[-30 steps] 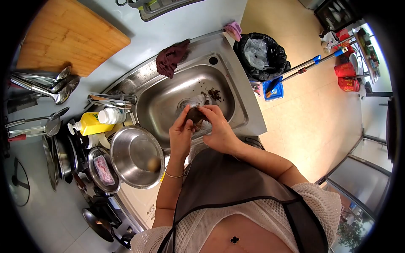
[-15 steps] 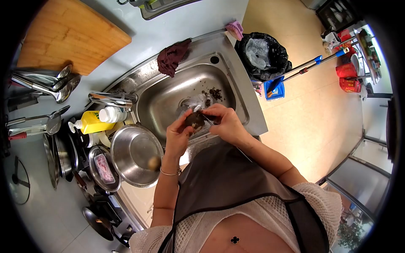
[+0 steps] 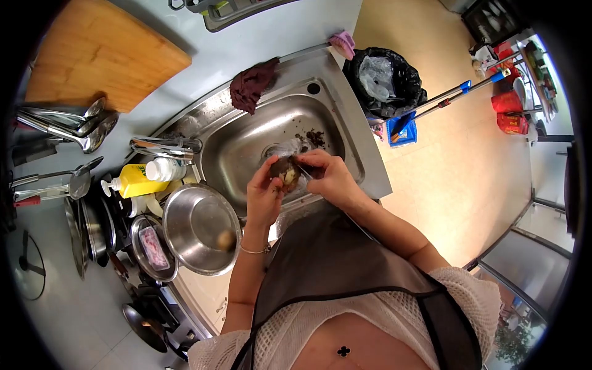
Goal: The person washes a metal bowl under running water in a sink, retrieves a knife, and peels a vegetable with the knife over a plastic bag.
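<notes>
Over the front edge of the sink (image 3: pixel 225 161), my left hand (image 3: pixel 266 191) is closed around a round, dark-skinned root vegetable (image 3: pixel 286 172) with pale bare patches on its near side. Against its right side, my right hand (image 3: pixel 333 179) is closed on a thin metal tool, mostly hidden by the fingers; whether it is a knife or a peeler I cannot make out. A crumpled clear plastic bag (image 3: pixel 291 147) lies in the sink behind the vegetable. Dark scraps (image 3: pixel 314 137) are scattered on the sink floor.
Left of the sink stands a steel bowl (image 3: pixel 191 216) holding a pale round piece (image 3: pixel 226 240). Beside it are a yellow pump bottle (image 3: pixel 137 180) and a dish with a pink pack (image 3: pixel 153 248). A maroon cloth (image 3: pixel 251 85) hangs over the back rim; a lined bin (image 3: pixel 410 86) stands right.
My left hand has turned the root vegetable, so a larger pale patch shows now. My right hand stays close against it with the tool.
</notes>
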Motion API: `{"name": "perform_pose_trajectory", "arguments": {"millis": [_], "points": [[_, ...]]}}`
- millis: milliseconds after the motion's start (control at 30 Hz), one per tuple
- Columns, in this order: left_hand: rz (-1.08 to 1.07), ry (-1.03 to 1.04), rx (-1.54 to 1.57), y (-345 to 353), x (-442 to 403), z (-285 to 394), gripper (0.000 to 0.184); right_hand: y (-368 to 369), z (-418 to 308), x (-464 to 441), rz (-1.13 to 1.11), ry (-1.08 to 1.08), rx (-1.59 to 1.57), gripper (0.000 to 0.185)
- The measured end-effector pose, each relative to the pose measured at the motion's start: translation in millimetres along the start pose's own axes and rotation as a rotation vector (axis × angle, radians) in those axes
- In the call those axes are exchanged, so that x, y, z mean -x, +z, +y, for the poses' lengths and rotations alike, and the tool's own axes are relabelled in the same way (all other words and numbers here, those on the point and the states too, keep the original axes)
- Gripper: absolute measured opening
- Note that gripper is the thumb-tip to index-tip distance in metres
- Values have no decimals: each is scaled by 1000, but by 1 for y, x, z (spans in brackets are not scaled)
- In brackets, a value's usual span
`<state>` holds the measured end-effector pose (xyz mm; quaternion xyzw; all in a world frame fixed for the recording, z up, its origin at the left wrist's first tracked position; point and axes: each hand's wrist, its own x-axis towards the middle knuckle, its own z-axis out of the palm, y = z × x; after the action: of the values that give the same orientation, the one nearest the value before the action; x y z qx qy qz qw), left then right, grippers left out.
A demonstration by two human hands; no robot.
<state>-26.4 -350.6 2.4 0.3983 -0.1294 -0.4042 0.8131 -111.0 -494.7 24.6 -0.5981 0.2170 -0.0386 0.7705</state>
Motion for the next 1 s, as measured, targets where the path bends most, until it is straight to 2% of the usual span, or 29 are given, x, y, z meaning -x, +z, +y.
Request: {"name": "perform_pose_trajectory", "arguments": {"millis": [67,100,167,200,267,300,367,500,567,700,767,800,867,1000], "points": [[110,32,-82,1,-4,-2,49,12,6,-1,94,-335,-114,48],[109,32,-81,5,-5,-2,49,17,5,1,95,-336,-113,48],[153,47,-113,11,-6,2,47,25,-2,6,219,-402,209,51],[150,46,-113,9,-6,2,47,22,-2,6,222,-404,208,51],[73,42,-130,-4,-3,1,47,12,-2,5,54,-267,137,49],[74,41,-129,-10,-1,-1,47,6,-3,3,54,-265,138,49],[-44,15,-72,-15,0,0,49,-2,-7,-2,-56,32,-58,48],[98,-53,67,6,-2,3,52,6,1,-2,-21,-43,-128,47],[103,3,25,10,-4,-1,54,20,-2,2,177,-314,-34,46],[56,11,31,4,-4,-4,54,15,-15,8,180,-244,208,44],[-55,-39,-4,-8,-3,-3,56,7,-26,9,28,-72,87,43],[-56,-41,-2,-8,-1,-3,56,4,-25,8,31,-70,87,43],[-127,-65,79,-6,0,1,58,0,-18,4,-2,73,-102,42],[-114,-108,153,-4,-3,2,60,-1,-10,2,7,9,-79,42]]}}
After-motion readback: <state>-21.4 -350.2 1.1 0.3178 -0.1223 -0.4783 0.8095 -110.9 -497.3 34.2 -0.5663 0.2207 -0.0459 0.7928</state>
